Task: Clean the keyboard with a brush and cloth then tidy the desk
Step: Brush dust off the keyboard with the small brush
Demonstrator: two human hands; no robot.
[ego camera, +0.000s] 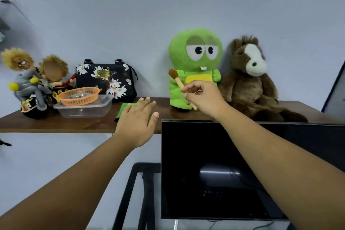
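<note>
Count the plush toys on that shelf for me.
3: a green plush mid-shelf, a brown horse right of it, a doll cluster at the left end, possibly several dolls.

A pale grey-blue wall (168,5) fills the upper part of the view, plain and evenly lit. Against it runs a dark brown wooden shelf (56,123), seen a little from above. Below the shelf the wall continues in the same colour. In front stands a black monitor (214,164) with a dark screen — a soft reflection of a long lamp shows on it. Left of the monitor there is a black metal frame (130,192) of furniture. At the far right edge, a dark-framed panel (336,89) leans in — what it is cannot be told.
</note>
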